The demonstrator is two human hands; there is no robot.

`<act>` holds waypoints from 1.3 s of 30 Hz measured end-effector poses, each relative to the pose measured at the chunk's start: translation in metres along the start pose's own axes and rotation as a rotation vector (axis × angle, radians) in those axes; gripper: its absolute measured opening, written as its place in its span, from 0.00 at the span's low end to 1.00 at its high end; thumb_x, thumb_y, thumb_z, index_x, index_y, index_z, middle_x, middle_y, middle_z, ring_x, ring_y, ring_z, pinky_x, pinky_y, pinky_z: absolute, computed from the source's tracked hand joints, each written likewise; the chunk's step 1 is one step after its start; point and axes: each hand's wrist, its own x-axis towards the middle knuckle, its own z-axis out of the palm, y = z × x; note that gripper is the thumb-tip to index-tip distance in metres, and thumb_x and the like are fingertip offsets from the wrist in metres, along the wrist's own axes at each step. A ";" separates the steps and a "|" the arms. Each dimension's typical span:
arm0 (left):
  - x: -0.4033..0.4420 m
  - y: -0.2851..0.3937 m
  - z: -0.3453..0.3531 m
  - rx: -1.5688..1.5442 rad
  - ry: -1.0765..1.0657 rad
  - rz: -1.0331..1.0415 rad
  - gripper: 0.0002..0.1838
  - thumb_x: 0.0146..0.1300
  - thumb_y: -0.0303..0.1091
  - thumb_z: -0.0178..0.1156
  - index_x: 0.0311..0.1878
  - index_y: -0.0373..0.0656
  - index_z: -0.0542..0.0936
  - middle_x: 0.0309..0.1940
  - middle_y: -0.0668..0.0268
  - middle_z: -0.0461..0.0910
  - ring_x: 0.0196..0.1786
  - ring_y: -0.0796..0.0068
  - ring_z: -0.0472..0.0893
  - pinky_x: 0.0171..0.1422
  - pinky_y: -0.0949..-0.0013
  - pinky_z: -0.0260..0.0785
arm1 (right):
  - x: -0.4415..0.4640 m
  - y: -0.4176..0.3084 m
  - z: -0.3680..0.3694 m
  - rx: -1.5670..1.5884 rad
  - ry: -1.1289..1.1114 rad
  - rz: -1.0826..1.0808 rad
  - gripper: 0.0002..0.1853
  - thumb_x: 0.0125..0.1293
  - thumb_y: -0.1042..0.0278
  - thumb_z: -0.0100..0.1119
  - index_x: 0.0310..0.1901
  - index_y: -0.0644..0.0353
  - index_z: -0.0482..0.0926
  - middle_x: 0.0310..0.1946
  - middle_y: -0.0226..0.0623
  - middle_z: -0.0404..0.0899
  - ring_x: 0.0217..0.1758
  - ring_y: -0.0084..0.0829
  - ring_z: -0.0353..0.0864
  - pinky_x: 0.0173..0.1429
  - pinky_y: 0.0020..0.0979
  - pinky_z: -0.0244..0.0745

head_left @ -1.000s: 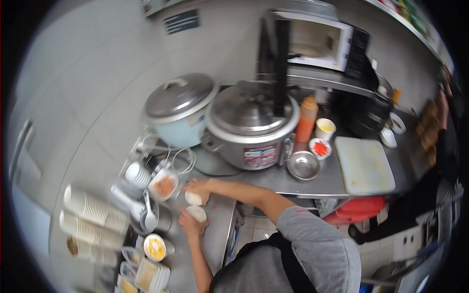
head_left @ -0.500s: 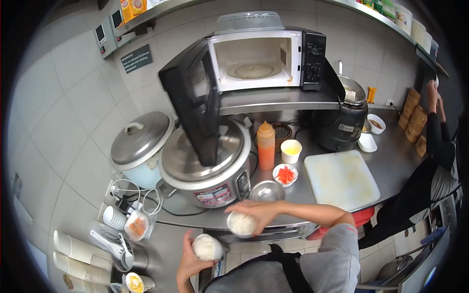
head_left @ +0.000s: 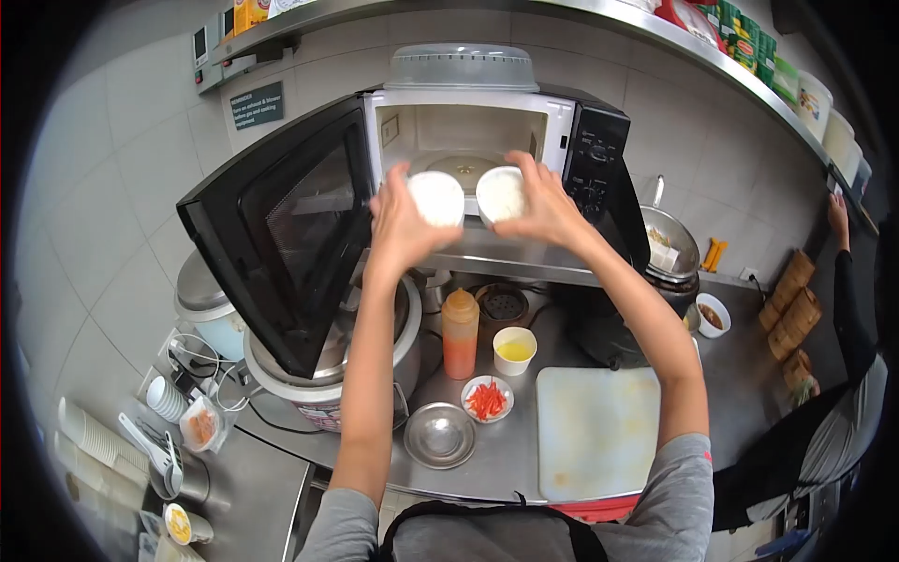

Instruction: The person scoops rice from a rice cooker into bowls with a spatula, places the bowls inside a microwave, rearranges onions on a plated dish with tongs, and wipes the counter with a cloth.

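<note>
My left hand (head_left: 401, 225) grips a small white bowl of rice (head_left: 437, 198), whose white contents are blurred. A second white bowl of rice (head_left: 501, 195) is in my right hand (head_left: 546, 201), tilted a little toward me. Both bowls are held side by side, a small gap apart, in front of the open microwave (head_left: 473, 103). Behind them its glass turntable (head_left: 465, 167) partly shows. The black microwave door (head_left: 300, 215) is swung out to the left, beside my left forearm.
Below stand a sauce bottle (head_left: 460, 337), a cup of yellow liquid (head_left: 514, 350), a bowl of red strips (head_left: 487, 400) and a metal dish (head_left: 440, 436). A cutting board (head_left: 599, 431) lies right, a large cooker (head_left: 323, 389) left. Another person (head_left: 838, 421) works at far right.
Both hands have risen from the counter's front edge to the microwave opening, carrying the bowls. The view has shifted, and the microwave door appears swung wider.
</note>
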 end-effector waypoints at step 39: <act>-0.146 0.035 0.115 -0.604 -0.394 0.340 0.20 0.44 0.28 0.61 0.45 0.47 0.77 0.56 0.58 0.67 0.62 0.57 0.64 0.65 0.49 0.56 | -0.034 -0.207 0.070 -0.069 0.527 -1.029 0.18 0.51 0.48 0.57 0.34 0.54 0.82 0.59 0.34 0.67 0.70 0.36 0.51 0.72 0.55 0.35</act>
